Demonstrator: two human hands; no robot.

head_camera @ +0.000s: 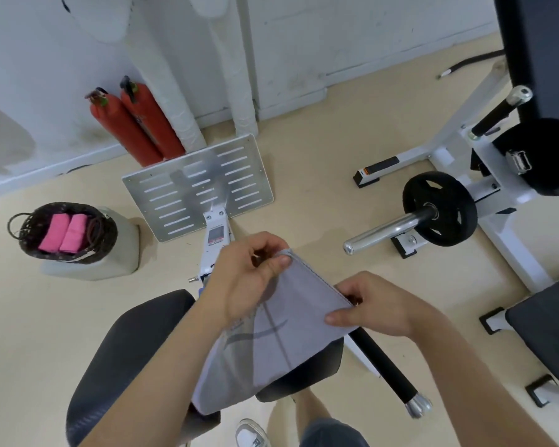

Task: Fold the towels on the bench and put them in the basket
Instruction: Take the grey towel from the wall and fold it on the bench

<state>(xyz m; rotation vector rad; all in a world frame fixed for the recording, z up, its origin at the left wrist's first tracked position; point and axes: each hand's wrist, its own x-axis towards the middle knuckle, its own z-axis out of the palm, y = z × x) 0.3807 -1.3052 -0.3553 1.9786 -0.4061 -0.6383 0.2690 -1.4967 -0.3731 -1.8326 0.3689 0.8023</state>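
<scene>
Grey towel (271, 337) held up in the air over black bench pad (126, 356), hanging down and hiding part of the pad. Left hand (242, 279) pinching top left corner, thumb on the near side, fingers curled behind. Right hand (378, 304) pinching top right corner the same way, thumb on the near face. Top hem stretched taut between both hands. Dark curved mark and straight line on the towel, faint small print near left wrist, too blurred to read.

Dark woven basket (68, 233) well off to the left on a pale base (123, 246), two folded pink towels (63, 233) side by side inside. White label with red patch on the white frame post (216, 235) just beyond left hand, text unreadable. Slotted metal footplate (197, 185) past the post. Two red extinguishers (136, 124) leaning at the wall, white wrapped pipes (175, 91) beside them.

Black weight plate (439, 208) on chrome sleeve (381, 233) to the right, well apart from the towel. Black foam handle (384, 369) with chrome end partly hidden behind right hand and towel. White shoe (250, 432) at the bottom edge, print on it illegible.
</scene>
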